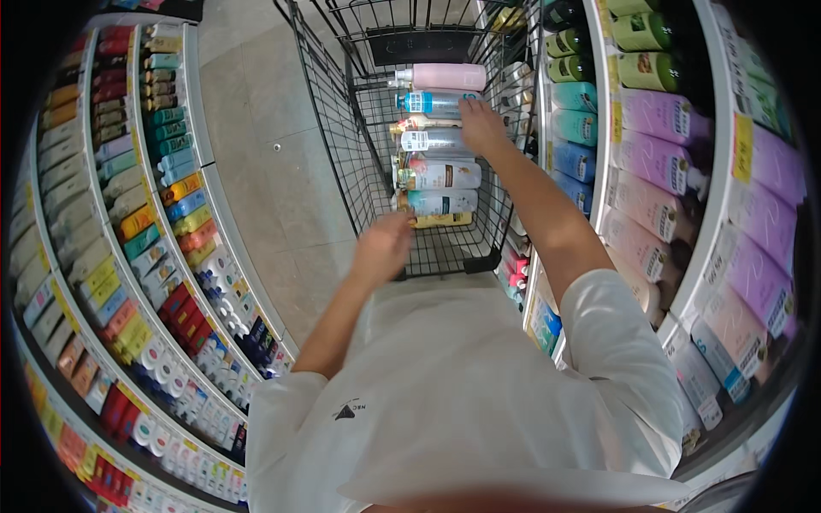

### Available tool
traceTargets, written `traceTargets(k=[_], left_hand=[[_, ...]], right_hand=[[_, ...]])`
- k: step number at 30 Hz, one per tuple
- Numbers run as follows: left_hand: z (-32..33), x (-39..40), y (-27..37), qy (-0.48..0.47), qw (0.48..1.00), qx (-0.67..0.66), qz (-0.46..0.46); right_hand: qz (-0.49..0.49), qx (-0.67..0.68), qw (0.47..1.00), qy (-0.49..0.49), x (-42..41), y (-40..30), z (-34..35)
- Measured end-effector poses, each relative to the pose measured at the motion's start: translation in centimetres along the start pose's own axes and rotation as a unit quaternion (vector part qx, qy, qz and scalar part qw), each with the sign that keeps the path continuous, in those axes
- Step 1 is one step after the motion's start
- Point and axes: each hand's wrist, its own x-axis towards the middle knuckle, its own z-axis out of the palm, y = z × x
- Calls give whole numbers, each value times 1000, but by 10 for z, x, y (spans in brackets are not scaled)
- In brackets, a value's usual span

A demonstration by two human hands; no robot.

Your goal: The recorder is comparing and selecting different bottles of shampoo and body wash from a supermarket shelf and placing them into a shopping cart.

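A black wire shopping cart (442, 250) stands before me, with several bottles lying side by side in it. My right hand (482, 126) is over the base end of a clear bottle with a blue pump top (436, 102); its fingertips touch that bottle, but whether they grip it is unclear. Beyond lies a pink pump bottle (449, 76). Nearer are a clear bottle with a white label (439, 140), a white bottle (449, 174), a pale blue and white bottle (442, 202) and a yellow one (442, 220). My left hand (387, 247), blurred, is by the cap ends of the nearest bottles.
Shelves of bottles and tubes (186, 221) rise on the left across a tiled floor aisle (276, 179). Close on the right, beside the cart, shelves hold purple bottles (654, 115), pink bottles (648, 202) and green bottles (641, 70). White shelf edges with price tags curve along both sides.
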Motion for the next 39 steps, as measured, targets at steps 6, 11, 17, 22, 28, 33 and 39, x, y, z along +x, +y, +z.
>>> traceTargets(k=[6,11,17,22,28,33,39], left_hand=[[36,1,10,-213,970,-81,-88],[31,23,-4,-128,985,-68,-94],[43,2,-14,-98,984,-79,-126],[44,-33,-1,-100,969,-177,-143],[9,-39,59,45,970,-240,-5],[-35,-55,205,159,906,-368,134],[-4,-102,272,140,896,-352,232]], right_hand=[[-14,-41,999,4,60,5,51],[-37,-105,992,-55,79,5,54],[-58,-65,994,-64,66,5,30],[-40,10,995,-87,22,-3,-24],[4,580,813,55,-123,-49,-155],[-145,672,723,67,-244,-82,-282],[-116,557,786,241,-370,-108,-323]])
